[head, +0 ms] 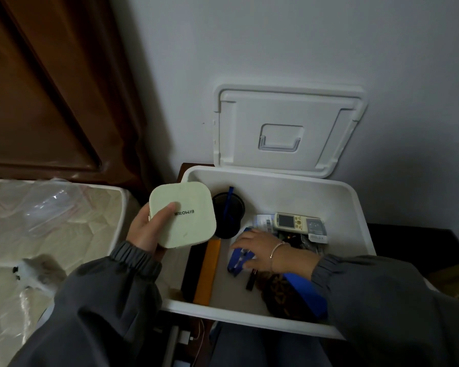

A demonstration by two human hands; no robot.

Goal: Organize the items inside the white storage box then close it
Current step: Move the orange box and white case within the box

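Note:
The white storage box (350, 207) stands open below me, its lid (286, 128) leaning upright against the wall. My left hand (146, 229) holds a pale green square case (182, 214) above the box's left rim. My right hand (257, 250) reaches into the box and grips a blue tool (235, 262). Inside lie a black round item with a blue strap (228, 210), a white remote (292, 221), a black and orange flat box (206, 274), a dark patterned pouch (281, 295) and papers.
A mattress (51, 221) with clear plastic wrap lies to the left, with a small light grey furry thing (41, 271) on it. A brown wooden headboard (43, 88) rises behind it. The grey wall is directly behind the box. Cables (194, 337) hang under the box's front edge.

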